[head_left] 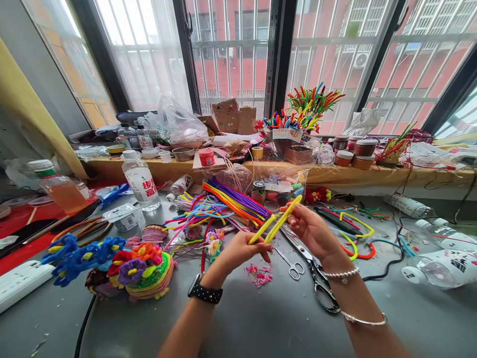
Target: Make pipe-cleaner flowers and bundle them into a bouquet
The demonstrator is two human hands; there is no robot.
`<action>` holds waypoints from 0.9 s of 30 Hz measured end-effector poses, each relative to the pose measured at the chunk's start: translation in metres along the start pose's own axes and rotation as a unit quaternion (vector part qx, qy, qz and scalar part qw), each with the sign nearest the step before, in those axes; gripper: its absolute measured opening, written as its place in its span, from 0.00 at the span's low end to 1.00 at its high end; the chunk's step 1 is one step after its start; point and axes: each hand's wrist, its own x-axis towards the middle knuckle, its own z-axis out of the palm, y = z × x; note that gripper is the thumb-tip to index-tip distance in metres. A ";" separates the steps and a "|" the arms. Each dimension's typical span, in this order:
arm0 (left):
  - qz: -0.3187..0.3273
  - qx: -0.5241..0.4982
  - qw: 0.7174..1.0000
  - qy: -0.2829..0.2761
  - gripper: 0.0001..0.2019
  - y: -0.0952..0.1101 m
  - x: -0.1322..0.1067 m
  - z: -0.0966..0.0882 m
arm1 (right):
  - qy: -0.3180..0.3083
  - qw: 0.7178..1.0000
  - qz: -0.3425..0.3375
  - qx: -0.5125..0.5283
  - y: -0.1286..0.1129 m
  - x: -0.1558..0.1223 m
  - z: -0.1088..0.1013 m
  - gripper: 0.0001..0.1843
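Both my hands hold yellow pipe cleaners (276, 223) above the grey table (261, 318). My left hand (242, 250), with a black watch on its wrist, pinches their lower ends. My right hand (311, 229), with bracelets on its wrist, closes its fingers on the upper part. The stems slant up to the right. Pink fluff scraps (260, 275) lie under my left hand. Small scissors (290, 263) and large black-handled scissors (316, 278) lie just beneath my hands.
A pile of coloured pipe cleaners (219, 204) lies behind my hands. Pipe-cleaner flowers (137, 263) and blue flowers (78, 251) sit at the left. Water bottles (140, 181) stand behind; more bottles (439, 266) lie at the right. A cluttered shelf (335, 174) runs under the window.
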 end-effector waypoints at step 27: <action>-0.025 -0.200 0.972 0.122 0.15 -0.009 0.003 -0.014 | -0.007 0.675 0.132 -0.726 0.026 -0.064 -0.078 0.06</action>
